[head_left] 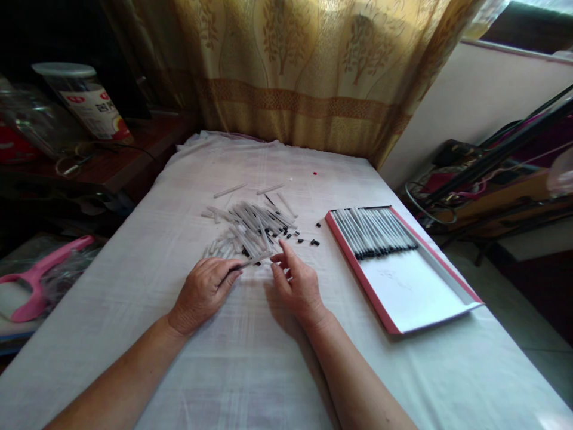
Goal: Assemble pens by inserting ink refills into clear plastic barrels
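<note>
My left hand (207, 292) is closed round one end of a clear pen barrel (257, 258), which points right and slightly up. My right hand (297, 286) is close to the barrel's free end, its index finger stretched out and its thumb apart, with nothing visible in it. Just beyond both hands lies a loose pile of translucent tubes (250, 218), with short clear pieces (221, 246) at its left side. Small black plugs (300, 241) are scattered along the pile's right edge. Whether my right fingertips touch the barrel is hard to make out.
To the right, a shallow red-edged box (364, 291) holds a row of black-ended pens (373, 232) in its far half. A tiny red piece (315, 173) lies far back on the white tablecloth (215, 370). A curtain (295, 77) hangs behind; a pink-handled object (49, 269) is at left.
</note>
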`<state>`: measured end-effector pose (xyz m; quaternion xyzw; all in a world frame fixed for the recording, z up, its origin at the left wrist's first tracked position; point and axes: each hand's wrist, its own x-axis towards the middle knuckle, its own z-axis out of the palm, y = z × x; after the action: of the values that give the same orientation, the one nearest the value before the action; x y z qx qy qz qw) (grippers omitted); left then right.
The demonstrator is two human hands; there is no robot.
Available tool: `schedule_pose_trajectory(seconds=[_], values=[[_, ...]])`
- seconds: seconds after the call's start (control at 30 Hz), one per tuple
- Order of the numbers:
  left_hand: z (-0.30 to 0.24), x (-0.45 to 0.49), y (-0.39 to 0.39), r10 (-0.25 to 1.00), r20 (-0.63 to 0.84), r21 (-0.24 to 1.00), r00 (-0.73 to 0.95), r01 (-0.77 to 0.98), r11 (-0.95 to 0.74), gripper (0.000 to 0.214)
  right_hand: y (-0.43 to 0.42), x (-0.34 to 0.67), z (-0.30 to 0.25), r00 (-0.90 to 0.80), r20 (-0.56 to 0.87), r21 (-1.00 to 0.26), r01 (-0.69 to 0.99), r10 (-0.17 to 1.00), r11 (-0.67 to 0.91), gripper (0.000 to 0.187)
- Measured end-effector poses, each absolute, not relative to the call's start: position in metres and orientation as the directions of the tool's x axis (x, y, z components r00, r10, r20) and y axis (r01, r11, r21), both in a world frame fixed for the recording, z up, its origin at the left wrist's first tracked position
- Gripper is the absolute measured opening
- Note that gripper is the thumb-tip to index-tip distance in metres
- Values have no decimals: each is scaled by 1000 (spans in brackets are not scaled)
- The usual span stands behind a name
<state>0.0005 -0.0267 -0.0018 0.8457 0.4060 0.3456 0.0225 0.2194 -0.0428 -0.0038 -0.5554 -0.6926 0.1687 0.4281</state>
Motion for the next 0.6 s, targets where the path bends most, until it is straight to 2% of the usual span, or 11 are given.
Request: schedule_pose_trajectory(seconds=[0.1,0.27,0.37,0.47,0.6], values=[[-2,0,-26,690,591,317,417,667,-674,20,-31,246,-4,142,402,-684,703,905,194,38],[-5,-1,-26,699,591,333,403,668,-666,18,-11,295,-8,264,383,-474,879,885,-57,32],[-5,-1,-27,700,585,327,411,670,-667,17,-4,307,-10,224,329,-382,920,917,-88,31],[-4,-1,-26,698,586,326,411,669,-668,16,0,307,-10,204,277,-340,935,939,-102,25],[-3,-1,-26,692,592,318,413,669,-672,16,-4,304,-6,266,244,-389,908,932,-157,22]])
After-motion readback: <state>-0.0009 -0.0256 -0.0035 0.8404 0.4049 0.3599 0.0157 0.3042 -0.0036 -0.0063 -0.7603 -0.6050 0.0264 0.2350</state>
